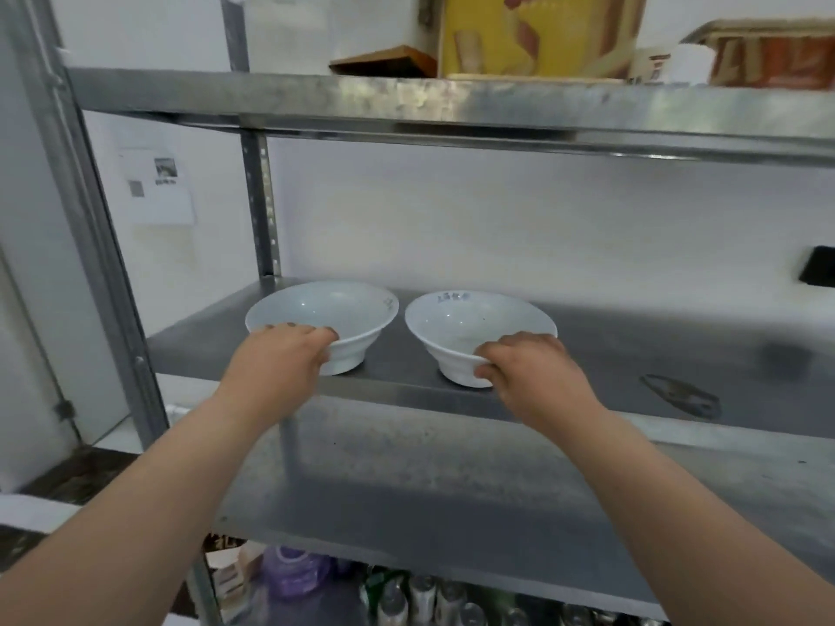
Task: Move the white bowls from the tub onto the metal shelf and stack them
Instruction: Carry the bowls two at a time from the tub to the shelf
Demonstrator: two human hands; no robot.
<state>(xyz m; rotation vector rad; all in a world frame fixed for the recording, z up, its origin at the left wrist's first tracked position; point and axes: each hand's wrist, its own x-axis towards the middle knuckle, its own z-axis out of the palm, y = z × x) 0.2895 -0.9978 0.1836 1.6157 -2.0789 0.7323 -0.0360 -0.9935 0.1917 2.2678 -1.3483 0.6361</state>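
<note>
The left hand (280,359) is gripping the left bowl (325,309) by its rim, the right hand (528,370) the right bowl (470,320), on the metal shelf (610,354); stacking is calling for level, centred lowering.

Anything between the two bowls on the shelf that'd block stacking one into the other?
Nothing visible. Left bowl and right bowl stand side by side on the metal shelf, bare gap between.

This looks like a kitchen storeroom. Bare metal shelves (632,354) hold cardboard boxes (533,33) above. Bottles (424,594) stand below.
</note>
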